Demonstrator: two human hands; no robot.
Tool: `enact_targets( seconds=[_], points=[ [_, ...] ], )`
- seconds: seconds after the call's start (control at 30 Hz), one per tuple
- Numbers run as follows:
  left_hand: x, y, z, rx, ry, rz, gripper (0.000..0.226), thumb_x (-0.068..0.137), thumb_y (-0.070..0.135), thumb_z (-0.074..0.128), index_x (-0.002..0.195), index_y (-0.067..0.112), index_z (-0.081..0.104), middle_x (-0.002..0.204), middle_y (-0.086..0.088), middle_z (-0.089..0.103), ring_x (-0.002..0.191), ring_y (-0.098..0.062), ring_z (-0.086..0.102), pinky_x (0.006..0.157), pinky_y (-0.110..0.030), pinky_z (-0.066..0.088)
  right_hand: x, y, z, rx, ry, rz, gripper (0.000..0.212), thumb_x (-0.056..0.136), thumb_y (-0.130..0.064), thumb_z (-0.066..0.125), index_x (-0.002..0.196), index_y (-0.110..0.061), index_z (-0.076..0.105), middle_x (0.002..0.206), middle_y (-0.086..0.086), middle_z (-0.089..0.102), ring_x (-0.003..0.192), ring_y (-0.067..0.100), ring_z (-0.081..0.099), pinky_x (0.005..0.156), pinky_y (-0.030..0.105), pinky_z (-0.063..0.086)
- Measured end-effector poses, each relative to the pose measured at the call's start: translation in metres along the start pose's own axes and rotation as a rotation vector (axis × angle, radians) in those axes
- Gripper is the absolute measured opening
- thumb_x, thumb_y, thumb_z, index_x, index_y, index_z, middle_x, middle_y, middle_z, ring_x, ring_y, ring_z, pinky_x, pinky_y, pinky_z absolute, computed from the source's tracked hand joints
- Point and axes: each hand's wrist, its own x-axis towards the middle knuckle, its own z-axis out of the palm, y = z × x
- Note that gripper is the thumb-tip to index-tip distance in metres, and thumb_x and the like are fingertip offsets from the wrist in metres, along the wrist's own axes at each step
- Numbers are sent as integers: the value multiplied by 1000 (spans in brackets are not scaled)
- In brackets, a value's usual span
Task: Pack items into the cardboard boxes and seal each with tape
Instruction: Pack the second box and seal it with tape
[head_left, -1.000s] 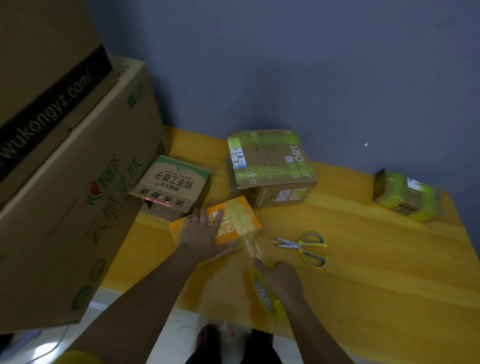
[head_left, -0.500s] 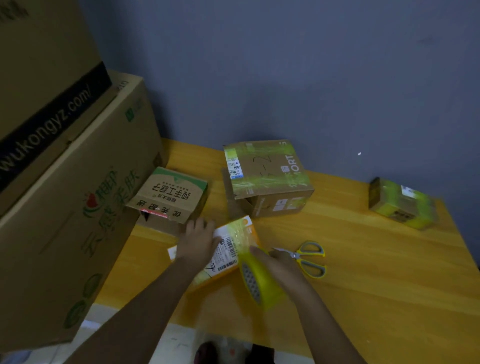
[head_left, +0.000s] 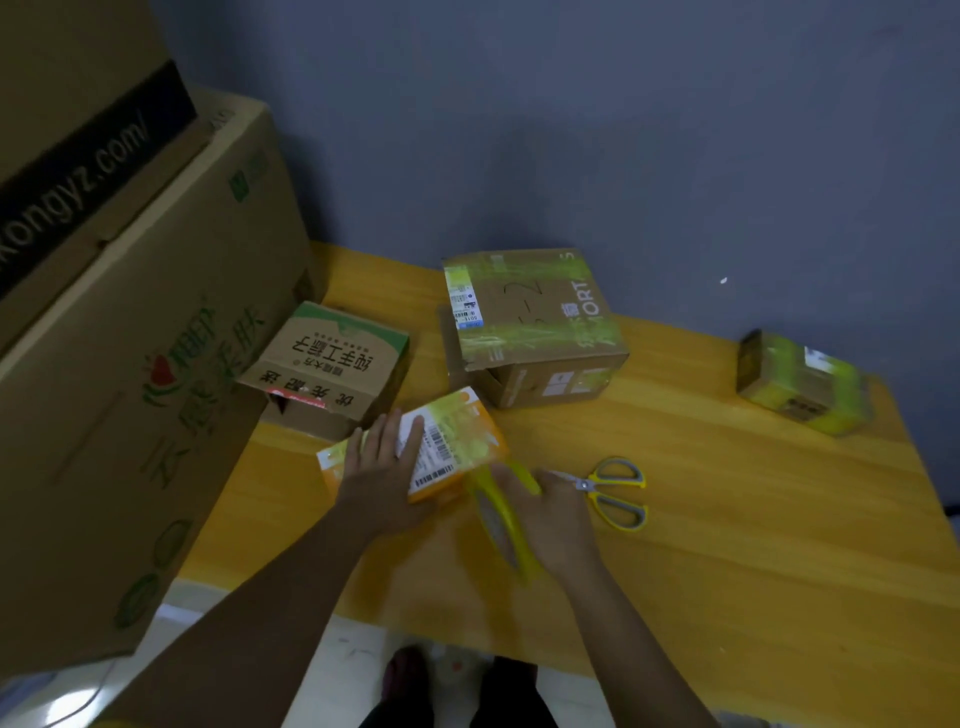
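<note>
Small orange box (head_left: 457, 441): now label-up, left hand (head_left: 382, 467) flat on it; right hand (head_left: 550, 514) gripping tape roll (head_left: 501, 525) alongside; another wrap under way.

Two bare forearms enter from the lower edge, ending in the left hand (head_left: 382, 475) and the right hand (head_left: 553, 519). No sleeve, watch, ring or glove shows on either arm as far as the frame reaches. At the bottom centre, dark trouser legs (head_left: 511, 696) and a dark shoe (head_left: 402, 675) are dimly visible on the pale floor (head_left: 332, 670); further detail is blurred.
</note>
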Motion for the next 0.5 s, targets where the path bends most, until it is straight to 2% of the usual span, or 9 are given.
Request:
enact_targets(
  seconds=[0.1, 0.17, 0.23, 0.27, 0.3, 0.33, 0.37, 0.43, 0.5],
  points=[
    [1, 3, 3, 30, 34, 40, 103, 78, 85, 7, 140, 10, 41, 136, -22, 53, 120, -38, 56, 89, -60, 47, -10, 44, 9, -299, -81, 286, 57, 88, -67, 48, 82, -13, 64, 83, 8, 63, 81, 25, 59, 70, 33, 42],
    [4, 4, 3, 1, 13, 46, 103, 78, 85, 6, 140, 11, 41, 136, -22, 53, 120, -37, 56, 89, -60, 48, -1, 53, 18, -351, -115, 364, 69, 86, -72, 44, 98, -7, 64, 99, 11, 64, 85, 27, 58, 74, 34, 45],
    [4, 5, -5, -15, 43, -23, 114, 73, 89, 1, 145, 8, 36, 142, -22, 46, 127, -37, 50, 93, -61, 45, 15, 46, 20, -394, -111, 380, 68, 89, -69, 43, 103, -7, 63, 102, 11, 63, 93, 28, 60, 72, 32, 43],
    [5, 6, -10, -23, 42, -54, 125, 64, 93, -6, 151, 7, 23, 152, -21, 31, 137, -37, 36, 104, -62, 35, 22, 41, 19, -411, -114, 379, 65, 89, -68, 43, 100, -7, 63, 99, 10, 63, 94, 27, 61, 71, 31, 41],
    [7, 6, -12, -36, 19, -49, 135, 51, 96, -13, 154, 11, 2, 159, -18, 8, 146, -34, 14, 112, -60, 17, 27, 40, 18, -417, -129, 377, 63, 88, -69, 43, 95, -10, 63, 92, 9, 61, 90, 26, 62, 70, 31, 40],
    [7, 7, -15, -74, -46, -50, 139, 38, 97, -19, 151, 17, -16, 160, -13, -13, 148, -31, -6, 115, -56, 1, 32, 42, 18, -405, -149, 383, 63, 87, -71, 43, 90, -11, 61, 84, 6, 58, 84, 25, 61, 68, 31, 40],
    [6, 7, -17, -107, -66, -56, 140, 30, 97, -21, 148, 21, -25, 157, -9, -24, 146, -28, -18, 115, -53, -8, 33, 42, 18, -388, -171, 400, 64, 85, -74, 42, 89, -12, 60, 78, 3, 54, 81, 24, 60, 65, 30, 40],
    [4, 7, -20, -98, -70, -48, 144, 22, 98, -23, 146, 23, -30, 155, -7, -31, 144, -27, -25, 114, -51, -11, 32, 45, 16, -344, -218, 422, 72, 82, -78, 41, 101, -11, 60, 83, 2, 57, 88, 24, 61, 68, 31, 44],
    [1, 7, -22, -92, -73, -40, 148, 20, 98, -23, 147, 23, -28, 155, -7, -31, 143, -28, -27, 115, -50, -12, 28, 49, 11, -296, -255, 432, 85, 81, -79, 42, 128, -9, 55, 111, 7, 63, 103, 24, 61, 81, 33, 45]
  ],
)
